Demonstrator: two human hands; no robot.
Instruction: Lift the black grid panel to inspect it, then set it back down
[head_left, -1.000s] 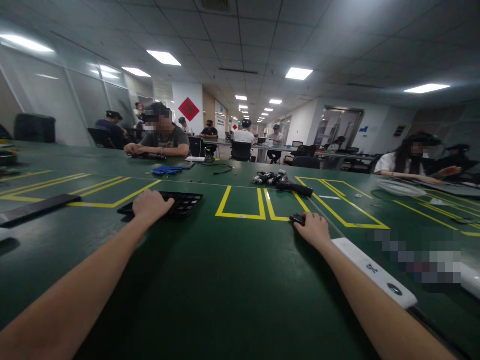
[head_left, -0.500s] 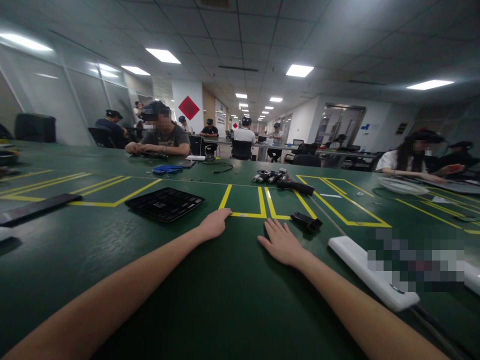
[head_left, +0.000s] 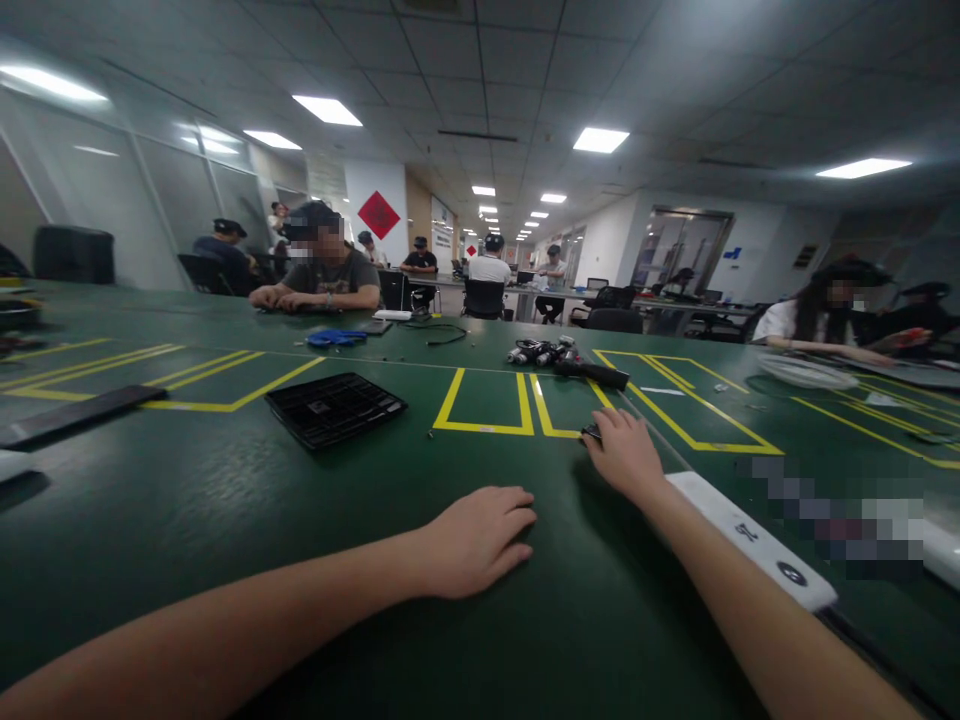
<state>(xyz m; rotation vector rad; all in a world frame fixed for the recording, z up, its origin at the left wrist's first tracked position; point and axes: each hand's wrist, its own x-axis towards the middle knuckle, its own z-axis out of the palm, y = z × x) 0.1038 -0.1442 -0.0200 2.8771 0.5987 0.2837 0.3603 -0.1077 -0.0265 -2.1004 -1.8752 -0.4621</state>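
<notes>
My right hand (head_left: 624,452) is curled over a small black plastic part (head_left: 591,432) at the front edge of a yellow-taped rectangle. Most of that part is hidden under the fingers. Nearer to me, my left hand (head_left: 480,540) rests low over the green table with fingers stretched forward and holds nothing. A tiny dark piece (head_left: 431,434) lies near the corner of the left taped rectangle. Farther left sits a flat black ribbed panel (head_left: 336,408), tilted a little.
A white power strip (head_left: 750,535) lies by my right forearm. Beyond the tape are a bundle of cables (head_left: 541,350) and a black cylindrical object (head_left: 596,374). A long dark bar (head_left: 82,417) is at left. Co-workers sit across the table and at right.
My right hand has moved right onto the small black part. My left hand has drawn back from the tape toward me, and its fingers have straightened. The black panel has shifted slightly.
</notes>
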